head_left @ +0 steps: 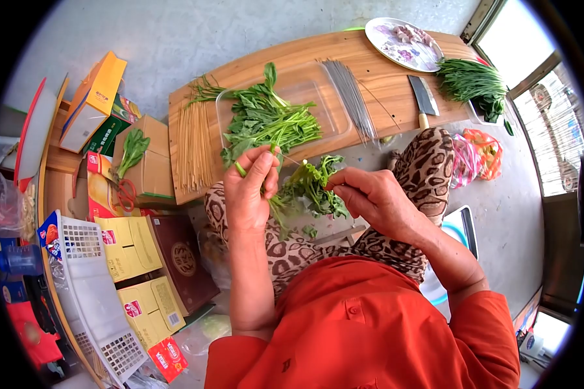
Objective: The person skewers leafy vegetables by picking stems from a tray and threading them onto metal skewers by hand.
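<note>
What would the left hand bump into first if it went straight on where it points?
Probably the leafy greens in the clear plastic tray, just beyond the left hand in the picture. Depth is unclear, so it might pass above them.

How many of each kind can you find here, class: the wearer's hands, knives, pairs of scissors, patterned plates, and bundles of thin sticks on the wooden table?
Hands: 2 (left hand, right hand)
Knives: 1 (knife)
Scissors: 1 (red-handled scissors)
Patterned plates: 1 (oval plate)
Stick bundles: 2 (pale bundle, grey bundle)
Total: 7
</note>
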Motion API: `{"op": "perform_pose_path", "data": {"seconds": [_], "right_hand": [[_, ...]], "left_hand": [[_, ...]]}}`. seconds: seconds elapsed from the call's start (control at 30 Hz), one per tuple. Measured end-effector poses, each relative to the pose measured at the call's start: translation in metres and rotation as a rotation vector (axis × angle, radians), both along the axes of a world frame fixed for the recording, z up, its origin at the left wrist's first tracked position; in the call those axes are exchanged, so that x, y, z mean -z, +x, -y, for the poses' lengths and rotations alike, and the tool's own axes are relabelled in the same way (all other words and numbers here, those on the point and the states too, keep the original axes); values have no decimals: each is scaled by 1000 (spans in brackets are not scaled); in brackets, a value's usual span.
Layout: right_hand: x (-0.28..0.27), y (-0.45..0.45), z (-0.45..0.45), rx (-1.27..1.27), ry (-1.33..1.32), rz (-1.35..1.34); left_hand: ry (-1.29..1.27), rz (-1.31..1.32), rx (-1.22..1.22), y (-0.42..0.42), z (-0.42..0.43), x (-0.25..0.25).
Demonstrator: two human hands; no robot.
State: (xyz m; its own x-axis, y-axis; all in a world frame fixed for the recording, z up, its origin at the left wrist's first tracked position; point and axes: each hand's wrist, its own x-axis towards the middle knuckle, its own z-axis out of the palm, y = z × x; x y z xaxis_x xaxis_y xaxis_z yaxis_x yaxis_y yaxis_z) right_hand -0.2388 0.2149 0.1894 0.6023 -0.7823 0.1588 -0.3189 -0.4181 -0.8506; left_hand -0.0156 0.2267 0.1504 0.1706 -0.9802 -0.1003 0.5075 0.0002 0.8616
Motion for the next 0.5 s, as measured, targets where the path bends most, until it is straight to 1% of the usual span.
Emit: {"op": "perform_pose_path", "data": {"seconds": [0.17, 0.23, 0.37, 0.43, 0.5], "right_hand": [[-4, -1, 0, 25, 104, -25], [-2, 1, 0, 27, 105, -16], [-2, 6, 6, 40, 70, -8], [5, 4, 10, 24, 55, -6], [4, 2, 11, 52, 118, -36]], "left_hand": [[13, -12, 17, 2, 0, 2], [7, 122, 74, 2, -2, 4], [9, 197, 122, -13, -4, 3], [-170, 423, -50, -17, 2, 7], [-323, 663, -107, -7, 7, 18]]}}
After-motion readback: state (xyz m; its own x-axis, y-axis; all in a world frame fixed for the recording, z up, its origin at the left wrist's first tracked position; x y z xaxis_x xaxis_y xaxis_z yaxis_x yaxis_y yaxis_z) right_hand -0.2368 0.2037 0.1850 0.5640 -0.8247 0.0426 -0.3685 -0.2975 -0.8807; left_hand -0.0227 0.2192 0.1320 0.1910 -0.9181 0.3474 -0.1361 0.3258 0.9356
